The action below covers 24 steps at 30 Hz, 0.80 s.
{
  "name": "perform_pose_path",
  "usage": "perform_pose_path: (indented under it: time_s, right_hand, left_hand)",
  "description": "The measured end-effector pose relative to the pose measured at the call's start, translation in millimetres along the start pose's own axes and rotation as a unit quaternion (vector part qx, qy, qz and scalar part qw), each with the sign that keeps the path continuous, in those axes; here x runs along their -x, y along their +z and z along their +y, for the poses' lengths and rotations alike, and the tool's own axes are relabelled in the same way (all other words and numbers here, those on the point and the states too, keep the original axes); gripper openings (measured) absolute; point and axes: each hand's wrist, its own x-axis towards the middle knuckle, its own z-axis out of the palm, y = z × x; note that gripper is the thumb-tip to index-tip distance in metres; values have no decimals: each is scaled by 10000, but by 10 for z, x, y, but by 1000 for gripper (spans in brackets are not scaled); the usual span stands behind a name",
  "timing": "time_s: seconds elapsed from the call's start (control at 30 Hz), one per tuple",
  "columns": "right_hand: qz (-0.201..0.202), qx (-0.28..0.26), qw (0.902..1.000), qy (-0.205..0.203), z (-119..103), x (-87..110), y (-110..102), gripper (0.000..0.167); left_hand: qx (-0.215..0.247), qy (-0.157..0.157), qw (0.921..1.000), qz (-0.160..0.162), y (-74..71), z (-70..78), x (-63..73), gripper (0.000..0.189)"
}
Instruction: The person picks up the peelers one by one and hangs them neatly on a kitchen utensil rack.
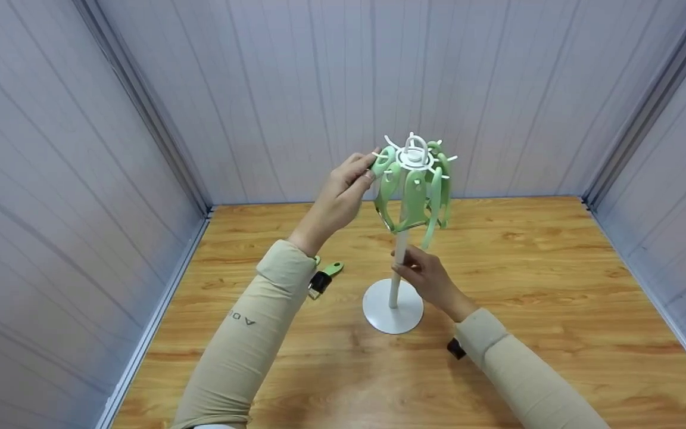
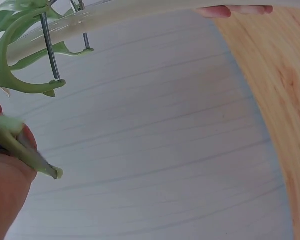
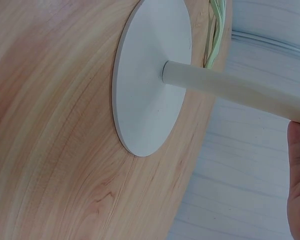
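Note:
A white rack stand [image 1: 401,243] with a ring of hooks [image 1: 412,156] at its top carries several green Y-shaped peelers [image 1: 414,199]. In the left wrist view, metal blades [image 2: 50,47] span the forks of the hanging peelers. My left hand [image 1: 341,192] pinches another green peeler [image 1: 382,162], its holed handle end at a hook on the rack's left side. In the left wrist view this peeler [image 2: 27,152] is partly hidden by the hand. Lower down, my right hand [image 1: 429,277] grips the pole, its fingers [image 3: 298,150] against it in the right wrist view.
The round white base [image 1: 379,307] stands on the wooden table [image 1: 527,250]. Left of it lies a green-handled tool with a black part [image 1: 321,281], partly behind the left sleeve. Another black piece [image 1: 456,348] shows beside the right sleeve. Pale panel walls [image 1: 343,89] enclose the table.

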Motion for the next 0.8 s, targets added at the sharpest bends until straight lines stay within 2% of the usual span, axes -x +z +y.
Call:
perform_pose_path:
  time_s: [0.37, 0.57, 0.8]
  right_hand:
    - [-28, 27, 10000, -30, 1, -2, 6, 26]
    - [-43, -11, 10000, -76, -16, 4, 6, 26]
    - [-27, 11, 10000, -28, -2, 13, 0, 25]
  left_hand:
    - [382, -54, 9989, 266, 21, -49, 51, 44]
    - [560, -104, 9980, 279, 48, -91, 80, 33]
    - [490, -139, 9984, 231, 50, -157, 125, 32]
